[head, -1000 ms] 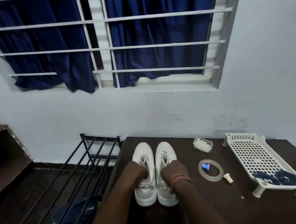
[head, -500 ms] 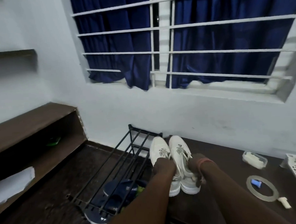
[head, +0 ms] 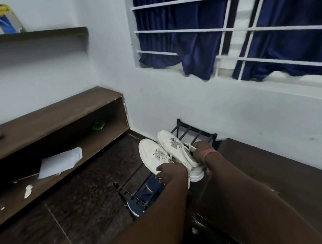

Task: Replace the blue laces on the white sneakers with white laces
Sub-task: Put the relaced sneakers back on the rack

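Observation:
Two white sneakers with pale laces hang side by side in the air over a black metal shoe rack (head: 195,131). My left hand (head: 170,171) grips the left sneaker (head: 151,153) at its heel end. My right hand (head: 201,151), with a pink band at the wrist, grips the right sneaker (head: 172,141) at its collar. Both toes point away from me, toward the wall. No blue laces show in this view.
A dark blue shoe (head: 141,201) lies under the rack's bars. The dark table (head: 268,173) runs along the right. On the left stands a brown shelf unit (head: 61,110) with white papers (head: 61,162). The floor is dark stone; a barred window with blue curtains is above.
Both hands have lifted the sneakers off the table and carried them left, over the shoe rack. My view has swung left, so the basket, tape ring and small box are out of sight.

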